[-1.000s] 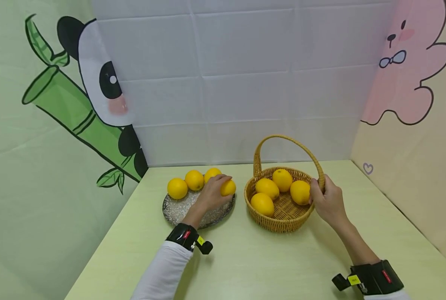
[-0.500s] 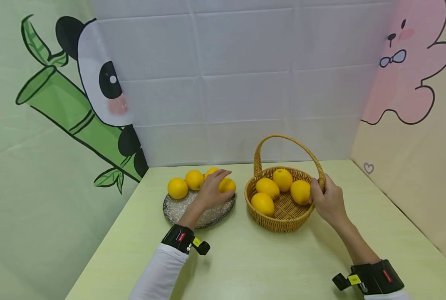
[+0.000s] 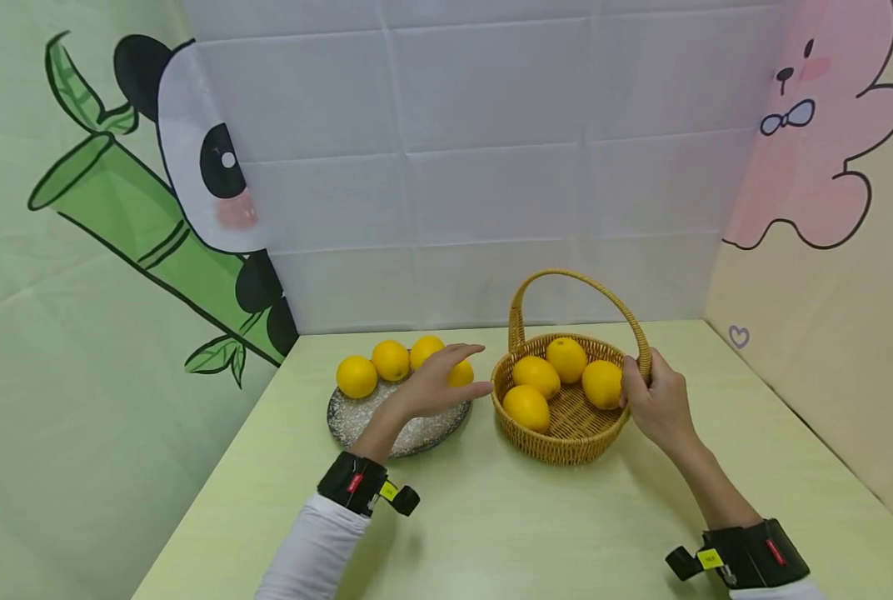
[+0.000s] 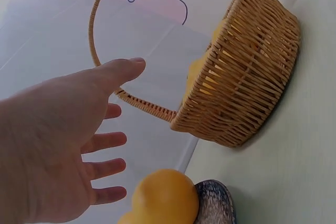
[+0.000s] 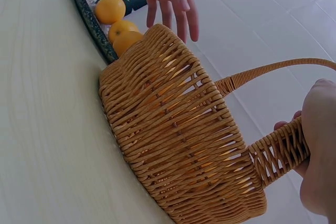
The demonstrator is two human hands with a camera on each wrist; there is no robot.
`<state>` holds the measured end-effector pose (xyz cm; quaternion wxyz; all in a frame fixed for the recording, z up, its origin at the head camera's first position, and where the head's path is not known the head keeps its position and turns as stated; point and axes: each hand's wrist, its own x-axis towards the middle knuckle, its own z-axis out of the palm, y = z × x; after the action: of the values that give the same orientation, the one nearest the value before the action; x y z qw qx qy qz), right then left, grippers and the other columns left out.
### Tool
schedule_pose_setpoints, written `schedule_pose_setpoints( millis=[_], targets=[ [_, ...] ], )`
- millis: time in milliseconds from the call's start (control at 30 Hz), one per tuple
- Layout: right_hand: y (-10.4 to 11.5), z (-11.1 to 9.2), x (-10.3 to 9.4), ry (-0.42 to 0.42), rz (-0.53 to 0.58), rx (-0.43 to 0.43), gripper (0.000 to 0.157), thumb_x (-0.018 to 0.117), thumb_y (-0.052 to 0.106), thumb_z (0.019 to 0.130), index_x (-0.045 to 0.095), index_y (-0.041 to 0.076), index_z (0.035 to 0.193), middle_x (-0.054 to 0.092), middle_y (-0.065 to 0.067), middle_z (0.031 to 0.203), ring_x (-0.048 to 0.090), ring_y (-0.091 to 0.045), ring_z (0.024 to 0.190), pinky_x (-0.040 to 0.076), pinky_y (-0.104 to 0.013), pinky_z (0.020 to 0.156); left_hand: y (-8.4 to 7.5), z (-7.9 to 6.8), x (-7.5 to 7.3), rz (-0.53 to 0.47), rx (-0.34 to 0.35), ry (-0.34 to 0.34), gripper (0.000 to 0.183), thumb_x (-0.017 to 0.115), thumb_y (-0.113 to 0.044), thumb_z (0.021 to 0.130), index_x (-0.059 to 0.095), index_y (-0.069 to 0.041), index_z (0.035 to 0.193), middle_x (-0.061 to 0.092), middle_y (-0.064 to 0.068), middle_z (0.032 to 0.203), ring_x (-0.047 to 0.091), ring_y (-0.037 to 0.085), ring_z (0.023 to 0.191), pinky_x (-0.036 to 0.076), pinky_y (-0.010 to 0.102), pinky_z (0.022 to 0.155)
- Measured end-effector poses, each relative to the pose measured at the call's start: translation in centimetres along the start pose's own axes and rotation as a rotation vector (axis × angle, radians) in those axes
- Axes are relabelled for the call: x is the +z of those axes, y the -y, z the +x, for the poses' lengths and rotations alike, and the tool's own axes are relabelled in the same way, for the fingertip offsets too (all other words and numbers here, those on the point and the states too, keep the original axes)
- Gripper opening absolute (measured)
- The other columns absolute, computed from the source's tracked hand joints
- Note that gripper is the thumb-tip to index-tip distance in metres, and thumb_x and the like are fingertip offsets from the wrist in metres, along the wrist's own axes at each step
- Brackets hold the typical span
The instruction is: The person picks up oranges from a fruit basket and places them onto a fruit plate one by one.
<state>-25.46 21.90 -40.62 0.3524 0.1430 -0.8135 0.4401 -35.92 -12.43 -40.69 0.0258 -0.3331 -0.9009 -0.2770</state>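
Observation:
Above the speckled plate point(image 3: 364, 421), my left hand point(image 3: 435, 385) is spread with straight fingers and holds nothing. Several oranges rest along the plate's back edge; one orange point(image 3: 461, 373) at its right is partly hidden behind that hand. In the left wrist view, the thumb and fingers of the left hand point(image 4: 63, 135) stand apart, with an orange point(image 4: 165, 198) below them. My right hand point(image 3: 658, 398) grips the handle of the wicker basket point(image 3: 566, 450) low on its right side. Several oranges lie in the basket, among them one point(image 3: 602, 385) near that hand.
The pale table point(image 3: 491, 533) carries the plate on the left and the basket close by on its right, a narrow gap between them. Behind them rises a pale fabric backdrop point(image 3: 484, 200). The basket's tall handle point(image 3: 566, 273) arches above its rim.
My left hand has let go of the orange at the plate's right side, its fingers have opened, and it has moved slightly right. The right hand and basket stay put.

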Motion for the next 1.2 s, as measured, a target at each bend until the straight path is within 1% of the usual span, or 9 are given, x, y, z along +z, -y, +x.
schedule_pose_setpoints(
  millis=[200, 333, 500, 600, 733, 833, 967, 1067, 1200],
  targets=[
    [-0.4, 0.0, 0.1, -0.001, 0.001, -0.006, 0.025, 0.050, 0.001, 0.105, 0.052, -0.001, 0.080, 0.059, -0.021, 0.055, 0.045, -0.007, 0.042, 0.035, -0.019, 0.033, -2.3, 0.1, -0.6, 0.047, 0.039, 0.021, 0.077, 0.060, -0.064, 0.095, 0.042, -0.026, 0.160, 0.035, 0.004, 0.163, 0.033, 0.023, 0.145, 0.038, 0.055, 0.112],
    [-0.5, 0.0, 0.1, 0.001, -0.001, -0.016, 0.024, 0.050, -0.001, 0.104, 0.052, -0.001, 0.080, 0.060, -0.021, 0.055, 0.045, -0.007, 0.041, 0.034, -0.019, 0.032, -4.0, 0.4, -0.8, 0.069, 0.068, 0.018, 0.077, 0.059, -0.065, 0.095, 0.042, -0.026, 0.160, 0.036, 0.004, 0.162, 0.032, 0.024, 0.145, 0.036, 0.054, 0.114],
    [-0.5, 0.1, 0.1, 0.000, 0.001, -0.022, 0.024, 0.050, -0.002, 0.104, 0.052, -0.001, 0.080, 0.060, -0.022, 0.055, 0.045, -0.006, 0.041, 0.034, -0.018, 0.032, -5.8, 1.0, -0.7, 0.078, 0.111, 0.044, 0.079, 0.057, -0.066, 0.096, 0.041, -0.024, 0.160, 0.035, 0.005, 0.163, 0.030, 0.025, 0.146, 0.034, 0.055, 0.115],
    [-1.0, 0.1, 0.2, -0.001, -0.004, -0.018, 0.024, 0.050, -0.001, 0.104, 0.051, 0.000, 0.080, 0.060, -0.022, 0.055, 0.045, -0.008, 0.041, 0.034, -0.020, 0.032, -6.7, 1.3, -0.4, 0.100, 0.131, 0.067, 0.080, 0.056, -0.066, 0.096, 0.042, -0.021, 0.160, 0.035, 0.006, 0.163, 0.030, 0.024, 0.146, 0.034, 0.053, 0.115],
    [-3.3, 0.1, 0.6, 0.002, -0.009, -0.004, 0.026, 0.050, 0.007, 0.107, 0.051, 0.003, 0.081, 0.060, -0.016, 0.055, 0.045, -0.010, 0.040, 0.034, -0.022, 0.031, -7.9, 1.8, 0.4, 0.149, 0.170, 0.087, 0.077, 0.055, -0.064, 0.098, 0.045, -0.018, 0.159, 0.038, 0.004, 0.161, 0.031, 0.023, 0.145, 0.032, 0.048, 0.117],
    [-4.5, 0.1, 0.6, 0.010, -0.007, 0.005, 0.027, 0.050, 0.013, 0.108, 0.052, 0.006, 0.081, 0.060, -0.012, 0.055, 0.046, -0.011, 0.040, 0.034, -0.022, 0.031, -8.6, 2.1, 0.9, 0.180, 0.192, 0.106, 0.076, 0.055, -0.064, 0.098, 0.047, -0.018, 0.158, 0.040, 0.004, 0.160, 0.032, 0.022, 0.144, 0.032, 0.048, 0.118],
    [-4.5, 0.1, 0.6, 0.018, -0.008, 0.008, 0.029, 0.049, 0.016, 0.108, 0.051, 0.005, 0.081, 0.060, -0.011, 0.055, 0.046, -0.013, 0.040, 0.035, -0.023, 0.031, -9.4, 2.5, 1.7, 0.220, 0.201, 0.145, 0.078, 0.055, -0.066, 0.097, 0.048, -0.018, 0.157, 0.041, 0.006, 0.159, 0.031, 0.023, 0.144, 0.032, 0.048, 0.118],
    [-4.6, 0.1, 0.5, 0.018, -0.007, 0.006, 0.029, 0.049, 0.017, 0.108, 0.051, 0.006, 0.081, 0.059, -0.010, 0.055, 0.046, -0.014, 0.039, 0.035, -0.023, 0.031, -9.8, 2.9, 2.3, 0.252, 0.205, 0.170, 0.077, 0.056, -0.066, 0.096, 0.050, -0.017, 0.156, 0.043, 0.007, 0.158, 0.032, 0.023, 0.144, 0.032, 0.046, 0.118],
    [-4.6, 0.2, 0.6, 0.017, -0.001, 0.003, 0.029, 0.049, 0.016, 0.108, 0.052, 0.007, 0.081, 0.060, -0.011, 0.055, 0.047, -0.014, 0.040, 0.035, -0.023, 0.031, -10.0, 3.3, 3.2, 0.288, 0.207, 0.190, 0.077, 0.055, -0.067, 0.096, 0.051, -0.017, 0.155, 0.047, 0.005, 0.155, 0.036, 0.024, 0.141, 0.034, 0.044, 0.117]
  ],
)
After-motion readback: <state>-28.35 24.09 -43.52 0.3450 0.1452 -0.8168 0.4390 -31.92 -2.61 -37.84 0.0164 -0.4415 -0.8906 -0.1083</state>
